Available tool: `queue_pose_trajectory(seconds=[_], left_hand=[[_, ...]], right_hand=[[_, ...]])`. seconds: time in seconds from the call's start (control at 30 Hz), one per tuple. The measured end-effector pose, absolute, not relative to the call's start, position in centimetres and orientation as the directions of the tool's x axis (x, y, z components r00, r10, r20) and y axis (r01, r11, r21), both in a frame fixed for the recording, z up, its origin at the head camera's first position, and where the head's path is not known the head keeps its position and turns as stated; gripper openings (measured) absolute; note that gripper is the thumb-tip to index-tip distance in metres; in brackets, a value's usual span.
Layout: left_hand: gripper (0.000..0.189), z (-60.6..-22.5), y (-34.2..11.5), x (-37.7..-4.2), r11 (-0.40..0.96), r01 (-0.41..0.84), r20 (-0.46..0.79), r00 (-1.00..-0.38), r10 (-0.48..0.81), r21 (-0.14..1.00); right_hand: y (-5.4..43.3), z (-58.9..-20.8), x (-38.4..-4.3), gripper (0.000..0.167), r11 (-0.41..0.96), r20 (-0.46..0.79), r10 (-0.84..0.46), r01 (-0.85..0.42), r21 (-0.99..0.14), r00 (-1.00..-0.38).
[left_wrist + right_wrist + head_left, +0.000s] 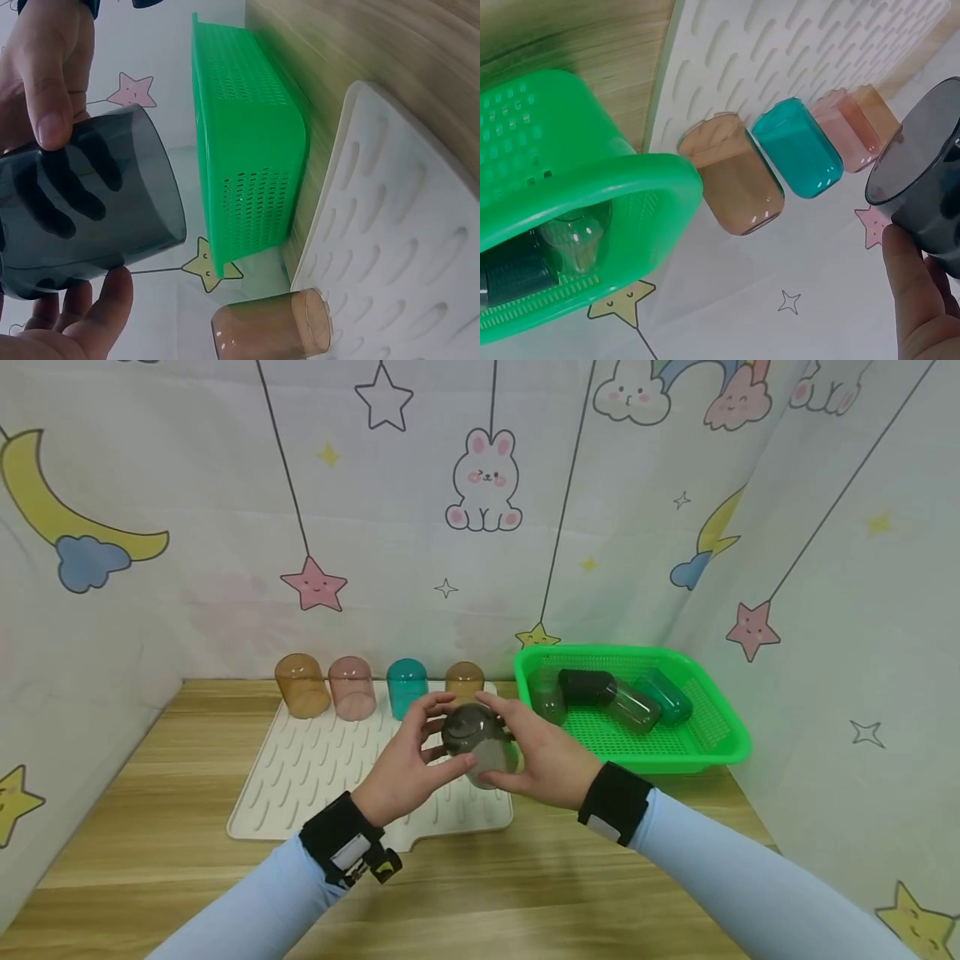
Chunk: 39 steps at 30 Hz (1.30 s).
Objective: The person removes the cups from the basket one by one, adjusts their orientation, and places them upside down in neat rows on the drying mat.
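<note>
A see-through dark grey cup (472, 731) is held above the front right of the white ridged drying mat (322, 777), its mouth turned down. My left hand (408, 764) grips one side of it, fingers and thumb spread around the wall. From the other side my right hand (547, 752) holds it, thumb toward me. In the left wrist view, the right hand's fingers show through the grey cup (97, 195). Along the mat's back edge stand an amber cup (302, 687), a pink cup (352, 688), a teal cup (407, 685) and a brown cup (464, 678), all upside down.
Right of the mat, a green plastic basket (720, 743) holds several cups lying loose, among them a black cup (585, 685) and a dark teal cup (666, 697). A patterned cloth wall (420, 552) rises behind the wooden table (165, 810).
</note>
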<state>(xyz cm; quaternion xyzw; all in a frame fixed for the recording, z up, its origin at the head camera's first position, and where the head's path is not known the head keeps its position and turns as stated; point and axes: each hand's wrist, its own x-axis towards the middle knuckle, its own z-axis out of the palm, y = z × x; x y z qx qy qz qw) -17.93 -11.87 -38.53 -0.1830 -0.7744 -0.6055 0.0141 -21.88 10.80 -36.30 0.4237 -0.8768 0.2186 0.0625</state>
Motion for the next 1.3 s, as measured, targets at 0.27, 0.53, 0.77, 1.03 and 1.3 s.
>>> queue_pose_trajectory(seconds=[0.27,0.53,0.77,1.03,1.3], left_hand=[[0.076,-38.1,-11.4,-17.7,0.213,0.240,0.183,-0.949,0.255,0.947],[0.078,-37.9,-11.3,-17.7,0.287,0.225,0.149,-0.953,0.262,0.931],[0.079,-37.8,-11.2,-17.7,0.317,0.217,0.131,-0.953,0.272,0.923],[0.079,-37.9,-11.3,-17.8,0.353,0.223,0.126,-0.953,0.277,0.909],[0.078,-37.5,-12.1,-18.0,0.385,0.268,0.170,-0.948,0.270,0.883]], right_hand=[[10.9,-36.7,-21.8,0.100,0.533,0.288,-0.711,-0.759,-0.374,-0.641],[10.7,-37.0,-21.5,0.101,0.548,0.255,-0.696,-0.725,-0.417,-0.672],[10.7,-37.2,-21.4,0.100,0.549,0.252,-0.691,-0.719,-0.427,-0.677],[10.8,-37.3,-21.4,0.100,0.555,0.247,-0.690,-0.716,-0.424,-0.681],[10.9,-36.5,-21.5,0.091,0.530,0.261,-0.658,-0.681,-0.506,-0.706]])
